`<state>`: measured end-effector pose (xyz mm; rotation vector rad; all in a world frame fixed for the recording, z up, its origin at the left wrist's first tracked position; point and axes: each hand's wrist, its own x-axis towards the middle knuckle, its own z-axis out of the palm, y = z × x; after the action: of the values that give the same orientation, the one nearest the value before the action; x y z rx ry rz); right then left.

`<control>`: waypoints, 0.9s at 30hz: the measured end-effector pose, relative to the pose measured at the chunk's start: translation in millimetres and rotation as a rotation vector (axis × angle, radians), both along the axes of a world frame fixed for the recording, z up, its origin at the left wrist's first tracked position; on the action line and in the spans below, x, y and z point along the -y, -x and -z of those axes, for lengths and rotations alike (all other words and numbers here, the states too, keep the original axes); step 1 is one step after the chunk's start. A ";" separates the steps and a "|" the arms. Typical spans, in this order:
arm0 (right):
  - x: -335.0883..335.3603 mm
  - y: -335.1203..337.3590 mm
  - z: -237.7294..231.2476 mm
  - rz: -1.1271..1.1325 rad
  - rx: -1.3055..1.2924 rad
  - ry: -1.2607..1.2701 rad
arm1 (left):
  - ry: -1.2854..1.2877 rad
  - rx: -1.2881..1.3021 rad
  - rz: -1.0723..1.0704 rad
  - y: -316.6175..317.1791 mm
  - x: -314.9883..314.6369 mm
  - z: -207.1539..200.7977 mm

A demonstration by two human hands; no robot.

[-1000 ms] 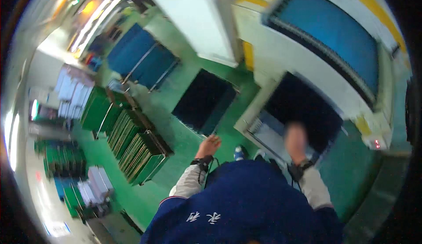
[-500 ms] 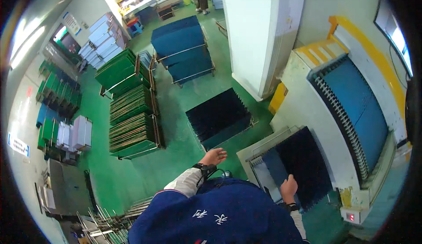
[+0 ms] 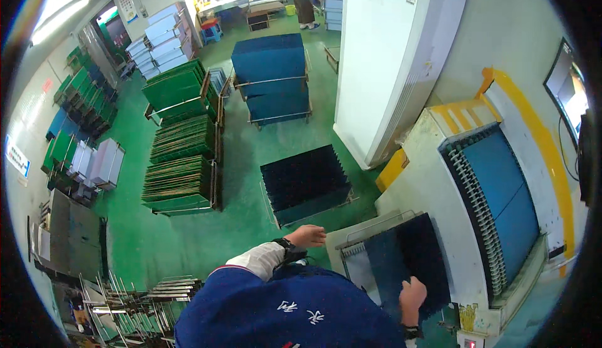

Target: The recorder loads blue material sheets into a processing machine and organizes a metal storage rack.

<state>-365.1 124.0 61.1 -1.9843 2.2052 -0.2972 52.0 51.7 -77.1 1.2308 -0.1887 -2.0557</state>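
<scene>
My left hand (image 3: 307,237) is in the air with its fingers stretched out and nothing in it. It is nearest the white rim of a low rack (image 3: 338,240) and a dark rack of panels beyond. My right hand (image 3: 412,294) is over the stack of dark blue panels (image 3: 384,257) standing on edge in that rack. Its fingers are loosely bent, the thumb apart, and no panel shows in its grasp; I cannot tell whether it touches the stack. Beyond my left hand, a second rack of dark panels (image 3: 304,175) stands on the green floor.
At the right is a large pale machine (image 3: 426,166) with a roller conveyor carrying blue panels (image 3: 501,178). A white pillar (image 3: 382,65) rises behind. Racks of green panels (image 3: 179,185) and blue panels (image 3: 269,65) stand left and ahead. A person (image 3: 303,3) stands far off.
The view has tilted and shifted, so the racks and machine sit lower in the picture. My left hand's fingers now point more to the right; my right hand stays over the panel stack.
</scene>
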 end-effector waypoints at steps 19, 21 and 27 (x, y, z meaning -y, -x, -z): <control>34.7 93.4 -83.7 0.783 1.420 0.338 | 0.600 0.344 0.674 139.4 42.1 -73.7; 43.2 115.3 -52.0 0.681 1.555 0.239 | 0.640 0.450 0.579 139.5 46.8 -77.4; 59.2 133.2 -19.9 0.607 1.733 0.094 | 0.681 0.640 0.612 133.7 54.8 -115.1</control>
<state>-498.3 64.8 81.0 -0.3261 1.3202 -1.4413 -81.7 -3.1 38.0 1.4192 -1.5823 -1.7066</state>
